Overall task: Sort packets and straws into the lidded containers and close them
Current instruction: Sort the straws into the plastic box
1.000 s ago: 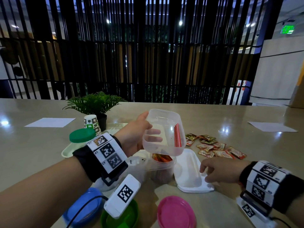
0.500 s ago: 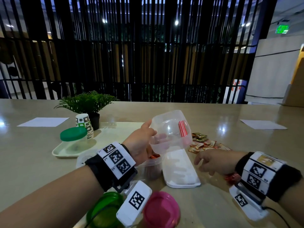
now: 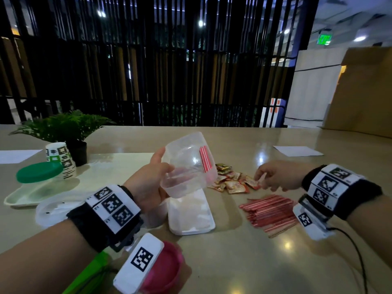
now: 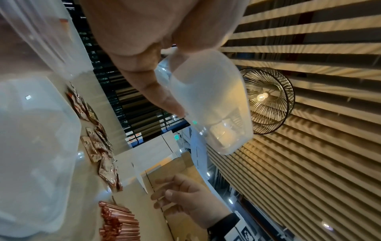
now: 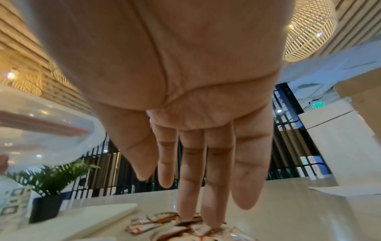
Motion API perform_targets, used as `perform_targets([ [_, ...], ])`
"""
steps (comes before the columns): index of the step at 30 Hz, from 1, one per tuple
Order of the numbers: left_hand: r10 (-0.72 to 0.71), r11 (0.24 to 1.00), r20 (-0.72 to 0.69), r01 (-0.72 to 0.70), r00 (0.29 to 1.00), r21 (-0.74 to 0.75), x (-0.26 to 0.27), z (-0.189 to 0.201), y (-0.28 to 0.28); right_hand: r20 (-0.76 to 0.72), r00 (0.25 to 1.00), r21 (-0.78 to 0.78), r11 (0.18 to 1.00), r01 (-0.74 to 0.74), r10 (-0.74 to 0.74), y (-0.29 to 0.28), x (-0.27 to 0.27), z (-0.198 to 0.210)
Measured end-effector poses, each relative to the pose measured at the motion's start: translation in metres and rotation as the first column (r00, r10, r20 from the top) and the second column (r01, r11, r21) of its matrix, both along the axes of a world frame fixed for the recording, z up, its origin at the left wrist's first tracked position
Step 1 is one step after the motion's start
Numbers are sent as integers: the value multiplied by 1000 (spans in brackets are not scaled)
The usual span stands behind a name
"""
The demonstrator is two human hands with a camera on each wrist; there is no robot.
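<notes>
Beige table (image 3: 244, 262) | left hand (image 3: 146, 183) grips clear container (image 3: 188, 164) | right hand (image 3: 277, 175) fingers extended, touching packets (image 3: 231, 183)

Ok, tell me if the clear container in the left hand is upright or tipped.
Tipped. The left hand holds the clear container off the table, its mouth turned sideways toward the right hand; a few red straws lie inside.
</notes>
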State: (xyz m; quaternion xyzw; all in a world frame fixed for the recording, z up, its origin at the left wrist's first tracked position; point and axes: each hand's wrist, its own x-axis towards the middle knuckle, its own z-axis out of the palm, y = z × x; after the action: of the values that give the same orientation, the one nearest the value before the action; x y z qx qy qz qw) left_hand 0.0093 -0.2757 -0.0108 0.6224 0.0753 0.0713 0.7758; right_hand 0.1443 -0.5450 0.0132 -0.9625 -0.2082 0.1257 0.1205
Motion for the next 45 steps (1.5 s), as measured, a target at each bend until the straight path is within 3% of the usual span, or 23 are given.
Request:
perform_targets([
  [3, 2, 1000, 7, -2, 1000, -5, 6, -3, -5, 22, 999, -175, 984, -23, 28, -9, 2, -10],
  [7, 1, 1000, -16, -1, 1000, 11, 10, -9, -12, -29, 994, -419, 902, -105, 102, -7, -1, -26],
  [11, -19, 999, -24, 20, 1000, 46, 12, -11, -15, 41, 985, -492, 861, -126, 168, -4, 4, -41],
  [17, -15, 996, -50, 20, 999, 90, 14, -10, -14, 90, 970, -527, 837, -147, 226, 2, 15, -45],
  [23, -13, 1000, -74, 13, 997, -2, 10, -11, -14, 100, 958, -547, 819, -173, 269, 2, 19, -46],
  [28, 0, 1000, -95, 1, 996, 15, 5, -4, -18, 106, 944, -549, 810, -208, 314, 2, 21, -50],
  [36, -16, 997, -120, 25, 993, 76, 2, -5, -20, 151, 939, -428, 877, -220, 309, -3, 20, -38],
  [41, -51, 998, -128, 53, 990, 17, 5, -6, -16, 147, 944, -415, 885, -211, 295, -1, 19, -33],
  [45, -33, 998, -126, 40, 991, 48, 5, -7, -18, 160, 948, -305, 927, -219, 276, -1, 16, -31],
])
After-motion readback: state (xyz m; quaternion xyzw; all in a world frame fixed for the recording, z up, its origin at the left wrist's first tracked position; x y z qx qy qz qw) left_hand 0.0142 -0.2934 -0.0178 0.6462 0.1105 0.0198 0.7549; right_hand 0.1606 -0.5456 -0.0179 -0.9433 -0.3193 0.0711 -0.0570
